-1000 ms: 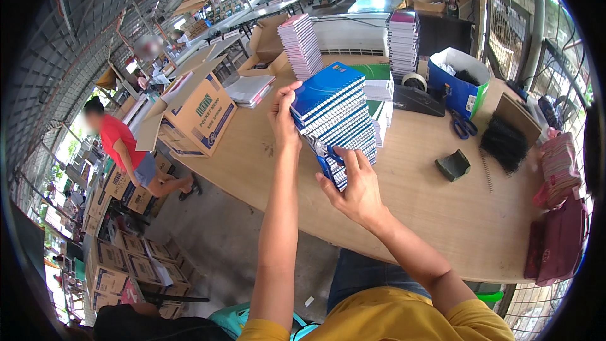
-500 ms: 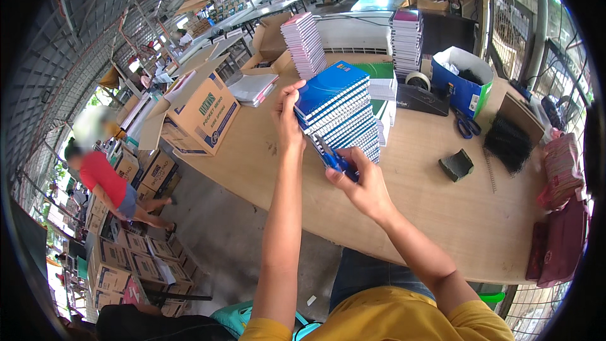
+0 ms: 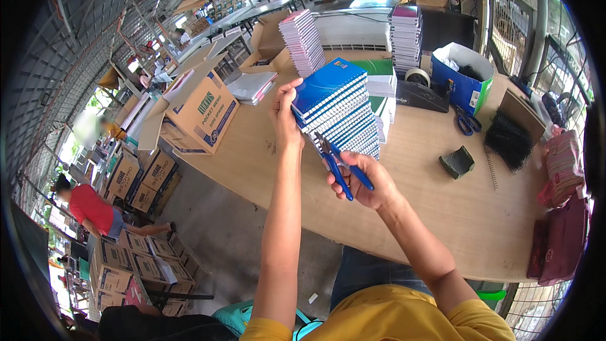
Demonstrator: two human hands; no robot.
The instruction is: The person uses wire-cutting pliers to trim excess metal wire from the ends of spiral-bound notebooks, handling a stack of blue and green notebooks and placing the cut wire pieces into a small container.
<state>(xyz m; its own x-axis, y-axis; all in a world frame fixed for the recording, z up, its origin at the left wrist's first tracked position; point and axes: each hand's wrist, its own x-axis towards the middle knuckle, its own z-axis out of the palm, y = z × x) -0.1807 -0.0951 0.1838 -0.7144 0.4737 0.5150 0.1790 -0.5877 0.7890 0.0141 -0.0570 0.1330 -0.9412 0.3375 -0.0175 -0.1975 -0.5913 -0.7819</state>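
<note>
A tall stack of blue spiral notebooks (image 3: 334,91) stands on the table in front of me, wire spines facing me. My left hand (image 3: 288,117) is closed round the left edge of the stack, with its thumb near the top cover. In my right hand (image 3: 377,183) is a pair of blue-handled pliers (image 3: 333,165). Their handles are spread, and the jaws point up at the lower left part of the spines. Whether the jaw tips touch a wire, I cannot tell. Green notebooks (image 3: 379,69) are piled just behind the blue stack.
An open carton (image 3: 205,113) stands on the table's left. Behind are pink notebooks (image 3: 303,36) and another notebook stack (image 3: 406,38). To the right lie a tape dispenser (image 3: 424,96), blue scissors (image 3: 467,121), a dark green block (image 3: 456,162), black wire coils (image 3: 508,142) and a maroon pouch (image 3: 562,240).
My right hand has drawn slightly down and right, and the pliers' handles now stand wider apart. My left hand still holds the stack. A person in red has moved left.
</note>
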